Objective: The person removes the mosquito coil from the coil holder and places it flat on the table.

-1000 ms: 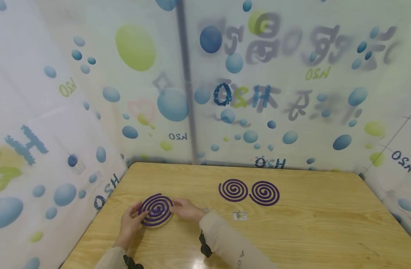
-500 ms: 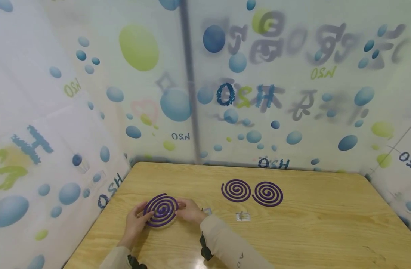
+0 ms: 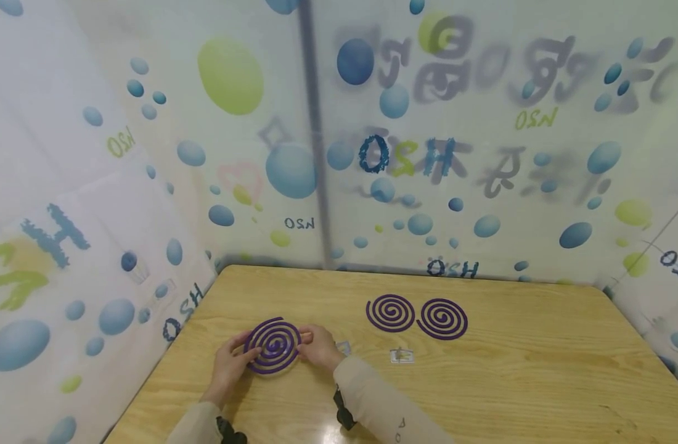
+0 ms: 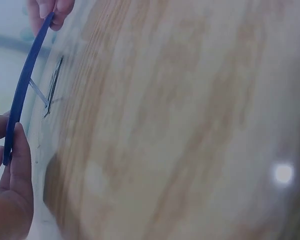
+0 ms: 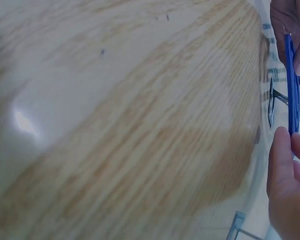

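Note:
A purple mosquito coil is held nearly level over the left part of the table. My left hand pinches its left edge, thumb on top and fingers beneath. The right hand pinches the opposite edge between thumb and fingers. Seen edge-on in the left wrist view, the coil bows slightly. Under it stands a small metal coil stand, whose raised prong reaches the coil's underside. The right wrist view shows this stand too; whether the prong passes into the coil's centre cannot be made out.
Two more purple coils, the left one and the right one, lie side by side toward the back. One metal stand lies before them; another is partly hidden behind the right wrist. A patterned curtain borders the wooden table.
Both hands and the coil between them have shifted slightly to the right. The head view has also turned a little. Both hands keep their hold.

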A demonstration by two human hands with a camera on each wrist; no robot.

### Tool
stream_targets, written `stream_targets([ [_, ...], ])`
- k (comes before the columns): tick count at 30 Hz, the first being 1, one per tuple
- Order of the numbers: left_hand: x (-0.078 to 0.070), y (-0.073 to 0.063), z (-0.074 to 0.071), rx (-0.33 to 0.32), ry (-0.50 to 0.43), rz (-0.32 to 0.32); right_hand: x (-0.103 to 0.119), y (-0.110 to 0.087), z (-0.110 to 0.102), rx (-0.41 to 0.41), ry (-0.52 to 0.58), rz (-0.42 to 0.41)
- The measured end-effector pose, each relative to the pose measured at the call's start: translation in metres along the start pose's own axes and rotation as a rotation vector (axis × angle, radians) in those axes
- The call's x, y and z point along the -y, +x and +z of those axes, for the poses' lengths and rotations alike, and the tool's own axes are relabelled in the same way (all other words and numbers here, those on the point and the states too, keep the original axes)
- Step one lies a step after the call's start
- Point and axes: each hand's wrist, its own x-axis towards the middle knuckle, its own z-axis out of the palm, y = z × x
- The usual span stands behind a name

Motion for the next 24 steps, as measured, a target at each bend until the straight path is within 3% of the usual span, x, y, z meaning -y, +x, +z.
stream_targets([
  [14, -0.003, 0.004, 0.021, 0.031, -0.054, 0.074, -0.002, 0.002, -0.015, -0.104, -0.169, -0.030],
  [21, -0.007, 0.000, 0.029, 0.044, -0.081, 0.092, -0.003, 0.002, -0.019, -0.081, -0.135, -0.008],
  [24, -0.002, 0.002, 0.030, 0.055, -0.126, 0.145, -0.002, 0.000, -0.020, -0.090, -0.104, 0.006],
])
